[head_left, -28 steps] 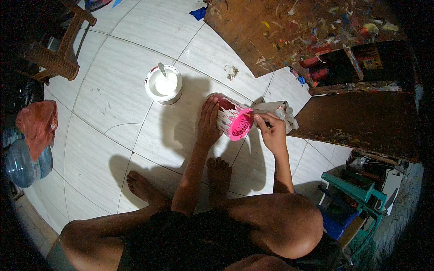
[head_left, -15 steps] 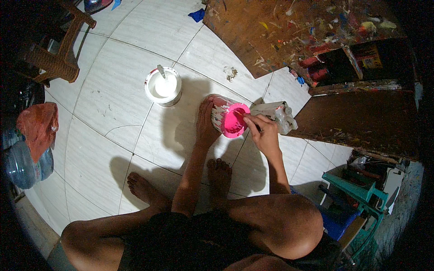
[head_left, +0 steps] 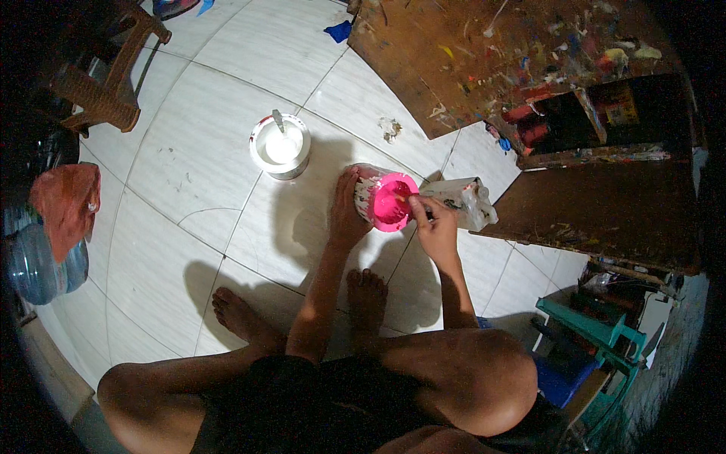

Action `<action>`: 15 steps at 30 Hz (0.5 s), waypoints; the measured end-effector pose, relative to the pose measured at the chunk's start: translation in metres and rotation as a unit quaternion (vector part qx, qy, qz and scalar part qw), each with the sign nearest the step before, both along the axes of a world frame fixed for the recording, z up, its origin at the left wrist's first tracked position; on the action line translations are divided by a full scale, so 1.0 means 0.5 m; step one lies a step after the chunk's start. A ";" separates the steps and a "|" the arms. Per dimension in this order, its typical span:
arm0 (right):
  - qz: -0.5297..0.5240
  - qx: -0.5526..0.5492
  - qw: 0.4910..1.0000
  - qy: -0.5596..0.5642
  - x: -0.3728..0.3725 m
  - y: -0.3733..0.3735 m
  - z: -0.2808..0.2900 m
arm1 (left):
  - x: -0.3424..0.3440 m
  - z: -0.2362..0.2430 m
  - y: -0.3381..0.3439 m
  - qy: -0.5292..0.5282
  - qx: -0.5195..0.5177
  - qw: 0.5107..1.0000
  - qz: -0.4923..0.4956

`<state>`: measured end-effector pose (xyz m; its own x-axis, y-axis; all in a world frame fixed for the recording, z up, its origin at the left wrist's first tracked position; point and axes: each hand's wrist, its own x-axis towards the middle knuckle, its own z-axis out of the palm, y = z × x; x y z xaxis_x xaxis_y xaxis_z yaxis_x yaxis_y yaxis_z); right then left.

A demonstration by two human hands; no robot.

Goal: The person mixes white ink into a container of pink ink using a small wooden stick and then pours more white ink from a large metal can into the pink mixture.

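While the pot of pink paint (head_left: 390, 201) sits on the white tile floor (head_left: 174, 189) just past the person's toes, both hands are on it. It's tipped so the open mouth faces up toward the camera, and the inside is coated bright pink, while the outside looks smeared with white and red.

The left hand (head_left: 346, 216) is at its 9 o'clock, fingers wrapped round the side of the pot, so it's closed on it and steadying it. The right hand (head_left: 432, 227) is at about 4 o'clock, fingers pinched shut around a thin stick or brush handle (head_left: 417, 203) whose tip reaches into the pink. Can't tell which it is, too small.

Going outward: touching the right hand's far side, at 3 o'clock from the pot, there's a crumpled clear plastic bag (head_left: 465, 203). At 10 o'clock, a bit apart, stands a white bucket (head_left: 280, 145) with white paint and a stirrer sticking up in it. At 12 o'clock lies a small crumpled scrap (head_left: 390, 129). Further at 1 to 2 o'clock is a big paint-splattered wooden board (head_left: 484, 60).

Way off at 9 o'clock, an orange cloth (head_left: 66, 206) is draped over a big water jug (head_left: 38, 265), and a wicker stool (head_left: 106, 83) is at 10 o'clock near the rim. Green plastic stool (head_left: 586, 325) at 4 o'clock.
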<state>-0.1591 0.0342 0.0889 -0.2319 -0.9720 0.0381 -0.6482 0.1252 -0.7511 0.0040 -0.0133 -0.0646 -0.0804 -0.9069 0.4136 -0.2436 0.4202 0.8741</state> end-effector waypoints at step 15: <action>-0.147 0.016 0.953 -0.263 -0.032 0.004 0.022 | 0.023 0.000 -0.005 -0.052 0.000 0.998 0.027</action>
